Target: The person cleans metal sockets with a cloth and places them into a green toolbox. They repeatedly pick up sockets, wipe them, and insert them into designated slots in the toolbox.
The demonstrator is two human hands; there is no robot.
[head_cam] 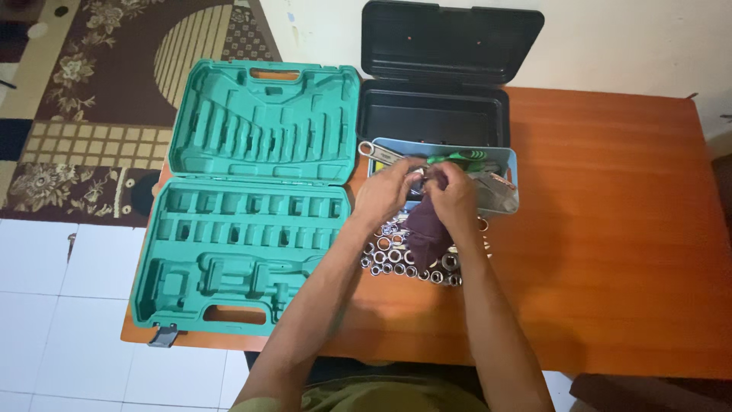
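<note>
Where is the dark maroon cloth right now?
In the head view, the maroon cloth hangs from the right hand, above the loose sockets on the wooden table.

A room in a home, pressed into service as a makeshift work corner: an orange-brown wooden table (610, 229) stands against a plain cream wall (625, 38) on a floor of white tiles (61, 305), beside a patterned brown-and-beige carpet (91, 91). Spread across the tabletop are an open, empty green socket-set case (252, 198), a black plastic toolbox (438, 84) with its lid raised, and loose chrome sockets (396, 259).
</note>
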